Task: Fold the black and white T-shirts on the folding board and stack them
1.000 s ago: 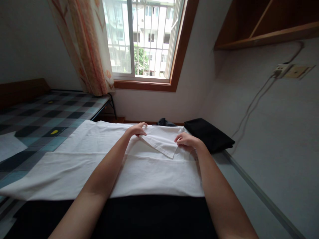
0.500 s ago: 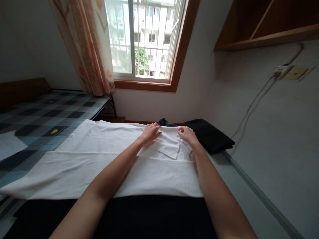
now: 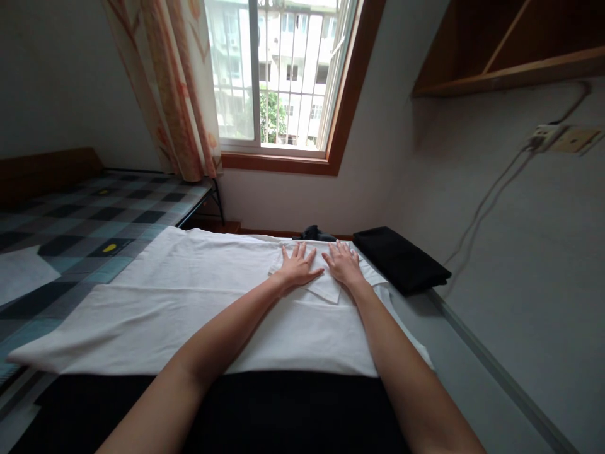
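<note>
While reaching with both forearms across a white garment (image 3: 151, 302), rests the left hand (image 3: 299, 265) palm down, fingers fanned wide, on a folded flap (image 3: 327, 290) near the far edge. Lays the right hand (image 3: 344, 261) just beside, likewise flat and spread, on the same white cloth. Shows the flap's pointed corner on the near side, between the two wrists. Has more of the garment stretching well out to the left of the left hand, and black cloth (image 3: 283, 403) along the near edge, under the forearms. To the right of the right hand, shows a folded black cloth (image 3: 401, 258) on a pale surface (image 3: 425, 328); just beyond the fingertips, a dark bundle (image 3: 314, 233), too hidden to tell more. High to the right of both hands, shows a wooden wall shelf (image 3: 501, 77), split by a slanting divider into compartments too dark inside to read. Below the shelf, has wall sockets (image 3: 548, 137) with a plug in one and a cable (image 3: 486, 198) trailing down toward the black cloth. Far left of the hands, shows a checked mattress (image 3: 142, 195) bearing a white sheet (image 3: 23, 274); beyond the hands, a curtain (image 3: 174, 94) beside a barred window (image 3: 295, 69), framing a pale building and a green tree (image 3: 271, 116).
</note>
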The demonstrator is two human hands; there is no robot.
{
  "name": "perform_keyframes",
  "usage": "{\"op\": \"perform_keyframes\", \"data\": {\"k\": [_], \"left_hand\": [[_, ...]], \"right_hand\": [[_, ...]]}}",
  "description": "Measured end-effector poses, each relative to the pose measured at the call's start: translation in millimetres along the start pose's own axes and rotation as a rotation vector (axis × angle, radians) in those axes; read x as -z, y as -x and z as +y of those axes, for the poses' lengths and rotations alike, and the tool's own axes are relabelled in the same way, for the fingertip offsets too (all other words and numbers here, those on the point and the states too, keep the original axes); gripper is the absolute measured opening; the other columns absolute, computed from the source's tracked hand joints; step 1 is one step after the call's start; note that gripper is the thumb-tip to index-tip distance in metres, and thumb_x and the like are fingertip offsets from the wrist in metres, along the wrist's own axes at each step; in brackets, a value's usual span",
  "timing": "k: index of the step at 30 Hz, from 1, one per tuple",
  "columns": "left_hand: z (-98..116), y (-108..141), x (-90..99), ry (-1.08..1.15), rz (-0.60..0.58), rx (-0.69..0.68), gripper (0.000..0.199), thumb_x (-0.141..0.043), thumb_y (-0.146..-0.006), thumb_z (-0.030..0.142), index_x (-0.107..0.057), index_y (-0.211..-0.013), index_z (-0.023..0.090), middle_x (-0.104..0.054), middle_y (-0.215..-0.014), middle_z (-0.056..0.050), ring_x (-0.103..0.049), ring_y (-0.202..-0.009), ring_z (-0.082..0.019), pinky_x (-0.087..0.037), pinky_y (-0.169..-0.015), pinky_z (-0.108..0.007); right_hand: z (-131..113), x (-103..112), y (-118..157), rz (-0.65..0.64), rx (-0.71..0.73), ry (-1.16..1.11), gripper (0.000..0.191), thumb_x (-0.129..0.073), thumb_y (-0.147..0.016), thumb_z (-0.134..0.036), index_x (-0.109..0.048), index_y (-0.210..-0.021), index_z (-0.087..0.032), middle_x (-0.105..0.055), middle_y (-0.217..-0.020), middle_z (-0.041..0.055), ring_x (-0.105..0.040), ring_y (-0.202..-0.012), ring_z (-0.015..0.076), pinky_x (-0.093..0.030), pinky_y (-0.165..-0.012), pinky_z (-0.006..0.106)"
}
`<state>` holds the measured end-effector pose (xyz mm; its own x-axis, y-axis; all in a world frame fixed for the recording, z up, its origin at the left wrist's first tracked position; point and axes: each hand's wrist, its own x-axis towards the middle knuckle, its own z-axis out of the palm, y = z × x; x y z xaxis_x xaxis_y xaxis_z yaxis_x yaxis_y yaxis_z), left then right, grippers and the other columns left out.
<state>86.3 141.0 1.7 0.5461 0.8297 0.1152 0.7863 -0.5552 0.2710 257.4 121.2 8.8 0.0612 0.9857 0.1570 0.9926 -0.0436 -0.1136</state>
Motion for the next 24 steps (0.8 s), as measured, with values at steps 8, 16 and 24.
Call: {"op": "perform_keyframes", "data": {"k": [8, 16, 24], "left_hand": [[-27, -4, 6.8, 0.000, 0.149, 0.053, 0.060, -0.035, -0.093, 0.058, -0.042, -0.141, 0.023, -0.040, -0.149, -0.014, -0.029, -0.140, -0.029, -0.009, -0.116, -0.055], [-99, 6, 32.2, -0.045, 0.249, 0.180, 0.036, -0.034, -0.095, 0.029, -0.057, -0.123, 0.026, -0.060, -0.126, -0.009, -0.049, -0.123, -0.024, -0.010, -0.115, -0.054], [-186, 26, 70.0, -0.140, 0.137, 0.392, 0.039, -0.035, -0.092, 0.020, -0.055, -0.125, 0.024, -0.060, -0.128, -0.012, -0.049, -0.122, -0.026, -0.015, -0.112, -0.058]], "right_hand": [[1, -6, 0, -0.127, -0.026, -0.016, 0.063, -0.021, -0.097, -0.055, -0.025, -0.152, -0.024, -0.017, -0.160, 0.0099, -0.009, -0.147, 0.0268, -0.006, -0.115, 0.054], [0, -5, 1, -0.104, -0.025, -0.011, 0.061, -0.023, -0.097, -0.052, -0.028, -0.151, -0.024, -0.021, -0.159, 0.0089, -0.013, -0.146, 0.0263, -0.009, -0.115, 0.053], [2, -8, 1, -0.046, -0.016, -0.032, 0.057, -0.029, -0.097, -0.048, -0.036, -0.148, -0.024, -0.029, -0.156, 0.0098, -0.020, -0.144, 0.0272, -0.011, -0.115, 0.055]]}}
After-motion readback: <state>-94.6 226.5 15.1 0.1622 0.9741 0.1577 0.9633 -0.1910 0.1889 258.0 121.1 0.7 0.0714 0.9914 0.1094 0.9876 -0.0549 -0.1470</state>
